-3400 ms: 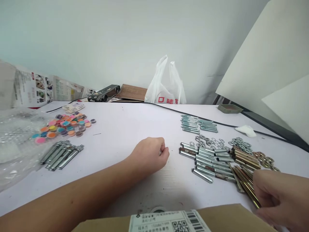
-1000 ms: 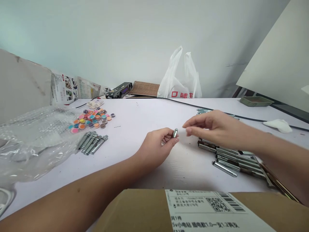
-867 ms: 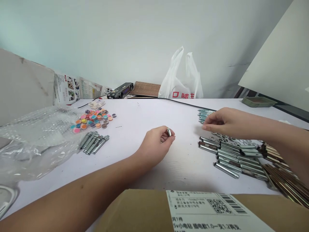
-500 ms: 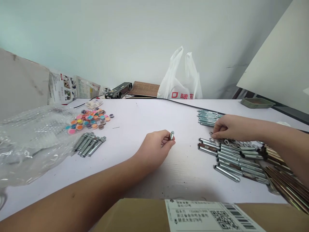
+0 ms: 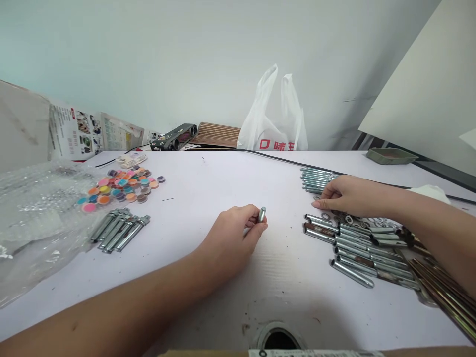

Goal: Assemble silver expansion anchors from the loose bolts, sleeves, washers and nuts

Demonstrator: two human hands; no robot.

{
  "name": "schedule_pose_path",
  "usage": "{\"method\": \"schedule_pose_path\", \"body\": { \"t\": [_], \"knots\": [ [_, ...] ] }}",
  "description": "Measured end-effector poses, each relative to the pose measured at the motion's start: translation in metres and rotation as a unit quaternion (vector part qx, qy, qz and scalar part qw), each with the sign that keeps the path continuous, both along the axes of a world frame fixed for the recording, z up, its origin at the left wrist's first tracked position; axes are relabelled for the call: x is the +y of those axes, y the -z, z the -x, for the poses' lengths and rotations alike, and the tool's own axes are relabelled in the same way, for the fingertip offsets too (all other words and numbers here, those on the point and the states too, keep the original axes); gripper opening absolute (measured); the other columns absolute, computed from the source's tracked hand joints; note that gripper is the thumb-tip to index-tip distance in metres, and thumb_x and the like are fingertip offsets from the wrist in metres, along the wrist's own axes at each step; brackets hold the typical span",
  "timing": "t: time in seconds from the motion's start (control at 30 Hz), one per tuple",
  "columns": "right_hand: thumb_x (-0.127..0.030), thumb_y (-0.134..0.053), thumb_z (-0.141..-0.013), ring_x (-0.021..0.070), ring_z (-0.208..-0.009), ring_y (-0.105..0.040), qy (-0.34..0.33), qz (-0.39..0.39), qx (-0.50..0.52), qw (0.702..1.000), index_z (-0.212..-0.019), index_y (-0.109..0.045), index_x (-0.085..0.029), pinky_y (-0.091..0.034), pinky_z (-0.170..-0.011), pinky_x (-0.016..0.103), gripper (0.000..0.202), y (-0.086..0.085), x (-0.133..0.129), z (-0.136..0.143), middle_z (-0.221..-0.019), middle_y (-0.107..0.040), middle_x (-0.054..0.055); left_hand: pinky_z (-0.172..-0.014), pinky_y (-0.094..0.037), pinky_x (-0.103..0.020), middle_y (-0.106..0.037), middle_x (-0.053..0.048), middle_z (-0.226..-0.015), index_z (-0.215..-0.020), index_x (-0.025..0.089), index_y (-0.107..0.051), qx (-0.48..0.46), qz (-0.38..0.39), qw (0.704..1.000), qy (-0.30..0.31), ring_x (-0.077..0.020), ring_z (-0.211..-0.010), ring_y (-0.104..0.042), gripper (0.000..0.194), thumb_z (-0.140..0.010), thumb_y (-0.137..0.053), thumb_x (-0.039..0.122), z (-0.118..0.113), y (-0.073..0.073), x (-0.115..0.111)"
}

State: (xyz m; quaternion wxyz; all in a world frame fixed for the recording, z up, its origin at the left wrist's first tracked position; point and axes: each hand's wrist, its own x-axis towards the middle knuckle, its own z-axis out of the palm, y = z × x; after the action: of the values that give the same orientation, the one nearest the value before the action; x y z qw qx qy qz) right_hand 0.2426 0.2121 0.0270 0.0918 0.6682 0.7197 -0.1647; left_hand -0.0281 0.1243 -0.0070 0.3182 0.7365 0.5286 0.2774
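My left hand (image 5: 240, 230), over the middle of the white table, is closed around a short silver metal bolt (image 5: 262, 214). The bolt's upper end sticks out between thumb and fingers, and the rest is hidden. At the right, my right hand (image 5: 340, 194) pinches a small metal washer (image 5: 317, 198) at its fingertips. Loose washers (image 5: 366, 220) lie beneath that hand and wrist. Just beyond it is a row of thin silver bolts (image 5: 314, 179). Nearer to me, several metal sleeves (image 5: 353, 243) lie side by side, some with brownish patches.
On the left are a pile of assembled bolts (image 5: 121, 230), colourful round caps (image 5: 128, 186) and clear plastic wrap (image 5: 40, 213). Copper-coloured rods (image 5: 446, 292) lie at the right edge. A white bag (image 5: 273, 124) and a green tray (image 5: 392, 155) stand behind. A cardboard box (image 5: 208, 353) borders the bottom.
My right hand has shifted slightly left, with a washer now showing at its fingertips. My left hand still holds the bolt, now tilted a little. The view has shifted, showing less of the box.
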Motion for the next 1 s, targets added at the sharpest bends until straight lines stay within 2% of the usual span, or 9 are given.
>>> {"method": "schedule_pose_path", "body": {
  "t": [0.27, 0.4, 0.53, 0.67, 0.87, 1.0],
  "knots": [
    [-0.065, -0.048, -0.079, 0.0111, -0.053, -0.038, -0.002, -0.027, 0.001, 1.0, -0.068, -0.058, -0.015, -0.029, -0.052, 0.027, 0.053, -0.002, -0.002, 0.005, -0.059, -0.049, 0.004, -0.066, -0.039, -0.026, -0.06, 0.005, -0.081, -0.079, 0.02, -0.055, 0.004, 0.006, 1.0, 0.002, -0.01, -0.075, -0.051, 0.018, -0.088, -0.046, 0.034, 0.001, 0.001, -0.001],
    [-0.067, -0.052, -0.075, 0.0119, -0.053, -0.041, 0.002, -0.022, 0.02, 1.0, -0.073, -0.063, -0.017, -0.029, -0.05, 0.027, 0.051, -0.001, -0.006, 0.012, -0.06, -0.052, 0.003, -0.065, -0.038, -0.026, -0.061, 0.005, -0.082, -0.079, 0.02, -0.055, 0.007, 0.016, 1.0, -0.006, -0.0103, -0.075, -0.052, 0.019, -0.088, -0.046, 0.035, 0.0, 0.0, -0.001],
    [-0.061, -0.055, -0.075, 0.0121, -0.057, -0.047, -0.011, -0.01, 0.043, 0.999, -0.079, -0.066, -0.019, -0.033, -0.052, 0.025, 0.043, 0.004, -0.006, 0.012, -0.065, -0.059, 0.003, -0.065, -0.038, -0.027, -0.061, 0.006, -0.081, -0.078, 0.02, -0.055, 0.012, 0.02, 1.0, -0.012, -0.0103, -0.074, -0.051, 0.02, -0.087, -0.046, 0.036, 0.0, -0.002, 0.0],
    [-0.058, -0.051, -0.08, 0.0108, -0.055, -0.044, -0.037, -0.007, 0.041, 0.998, -0.075, -0.063, -0.018, -0.032, -0.051, 0.025, 0.042, 0.008, -0.004, 0.008, -0.064, -0.057, 0.003, -0.065, -0.038, -0.027, -0.06, 0.006, -0.079, -0.077, 0.02, -0.055, 0.014, 0.016, 1.0, -0.007, -0.0101, -0.073, -0.051, 0.02, -0.087, -0.046, 0.035, 0.0, -0.002, 0.001],
    [-0.057, -0.05, -0.081, 0.011, -0.052, -0.038, 0.0, -0.051, 0.002, 0.999, -0.081, -0.063, -0.019, -0.03, -0.05, 0.027, 0.039, -0.004, 0.002, -0.006, -0.062, -0.05, 0.002, -0.065, -0.037, -0.026, -0.06, 0.006, -0.08, -0.076, 0.02, -0.054, 0.011, 0.013, 1.0, -0.007, -0.0098, -0.073, -0.05, 0.02, -0.087, -0.046, 0.035, 0.0, -0.002, 0.0],
    [-0.054, -0.053, -0.079, 0.0124, -0.055, -0.041, 0.017, -0.05, -0.004, 0.999, -0.082, -0.063, -0.018, -0.031, -0.053, 0.029, 0.037, -0.01, 0.003, -0.011, -0.064, -0.051, 0.004, -0.065, -0.037, -0.027, -0.061, 0.005, -0.081, -0.077, 0.02, -0.054, 0.012, 0.017, 1.0, -0.006, -0.0107, -0.074, -0.051, 0.02, -0.087, -0.046, 0.035, 0.001, -0.003, -0.001]
  ]
}}
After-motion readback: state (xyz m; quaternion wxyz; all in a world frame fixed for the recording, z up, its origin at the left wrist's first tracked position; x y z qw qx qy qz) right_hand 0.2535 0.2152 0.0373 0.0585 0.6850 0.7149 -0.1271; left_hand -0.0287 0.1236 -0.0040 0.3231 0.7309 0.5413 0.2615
